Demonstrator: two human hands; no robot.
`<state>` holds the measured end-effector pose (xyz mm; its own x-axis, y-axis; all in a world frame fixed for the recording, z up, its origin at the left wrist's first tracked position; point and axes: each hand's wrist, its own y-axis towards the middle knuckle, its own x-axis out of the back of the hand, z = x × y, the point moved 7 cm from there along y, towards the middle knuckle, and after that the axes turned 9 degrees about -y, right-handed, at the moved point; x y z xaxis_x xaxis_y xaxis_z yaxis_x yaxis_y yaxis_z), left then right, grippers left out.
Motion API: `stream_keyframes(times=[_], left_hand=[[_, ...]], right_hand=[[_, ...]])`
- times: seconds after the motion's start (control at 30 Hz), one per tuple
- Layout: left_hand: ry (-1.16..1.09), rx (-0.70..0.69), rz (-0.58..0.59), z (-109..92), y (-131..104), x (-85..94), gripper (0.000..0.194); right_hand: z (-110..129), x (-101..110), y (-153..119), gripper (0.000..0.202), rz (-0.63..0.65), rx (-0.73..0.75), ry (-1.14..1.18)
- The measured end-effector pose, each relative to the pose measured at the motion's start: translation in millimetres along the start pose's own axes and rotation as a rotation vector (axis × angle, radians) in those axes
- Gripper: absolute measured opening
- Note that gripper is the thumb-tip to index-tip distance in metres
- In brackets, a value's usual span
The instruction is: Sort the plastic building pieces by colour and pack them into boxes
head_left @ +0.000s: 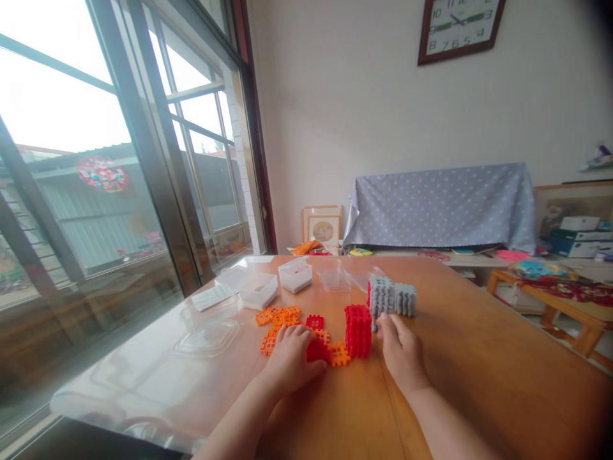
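My left hand curls over a small stack of red lattice building pieces, thumb along its near side; the fingers partly hide it. Around that hand lie several loose orange lattice pieces and a flat red piece. My right hand is closed in a pinch at the lower edge of a grey lattice piece, its fingertips partly covering the spot. Just behind stand a big grey stack and a smaller grey stack. Between my hands stands a taller red stack.
White plastic tubs and clear containers stand toward the back of the wooden table. A clear lid lies left. A window borders the left side; a wooden bench stands right.
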<state>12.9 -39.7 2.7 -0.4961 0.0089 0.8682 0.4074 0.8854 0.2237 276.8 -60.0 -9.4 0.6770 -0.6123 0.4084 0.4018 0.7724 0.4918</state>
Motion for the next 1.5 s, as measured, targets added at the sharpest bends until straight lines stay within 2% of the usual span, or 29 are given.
stream_keyframes(times=[0.13,0.27,0.47,0.57,0.67,0.8,0.87,0.93,1.03,1.2,1.37,1.5], left_hand=[[0.033,0.122,-0.076,18,1,3.5,0.031],[-0.025,0.102,-0.191,20,0,8.2,0.042],[-0.302,-0.015,-0.361,-10,-4,16.2,0.047],[-0.431,-0.039,-0.388,-32,-4,15.0,0.052],[-0.614,-0.004,-0.400,-50,-1,8.9,0.055],[-0.916,0.071,-0.320,-67,8,-6.0,0.057],[-0.988,0.097,-0.295,-72,12,-10.8,0.061],[-1.020,0.111,-0.302,-73,16,-12.5,0.064],[-1.085,0.097,-0.286,-76,19,-13.7,0.064],[-1.210,0.043,-0.114,-85,18,-11.3,0.058],[-1.223,0.016,-0.004,-81,16,1.1,0.047],[-1.181,-0.104,0.070,-83,14,8.2,0.051]], right_hand=[[-3,1,2,0.057,-0.021,-0.005,-0.001],[-2,1,2,0.056,-0.031,-0.010,0.018],[6,3,-2,0.048,-0.039,0.041,0.050],[19,8,-9,0.040,-0.055,0.167,0.067],[32,11,-19,0.033,-0.052,0.276,0.086],[52,8,-29,0.054,0.015,0.382,0.061],[62,6,-32,0.064,0.040,0.448,0.042],[70,5,-34,0.063,0.053,0.510,0.028],[74,5,-34,0.052,0.048,0.557,0.022],[66,6,-30,0.042,0.058,0.498,0.090],[58,4,-27,0.049,0.131,0.421,0.160],[55,2,-26,0.052,0.172,0.364,0.260]])
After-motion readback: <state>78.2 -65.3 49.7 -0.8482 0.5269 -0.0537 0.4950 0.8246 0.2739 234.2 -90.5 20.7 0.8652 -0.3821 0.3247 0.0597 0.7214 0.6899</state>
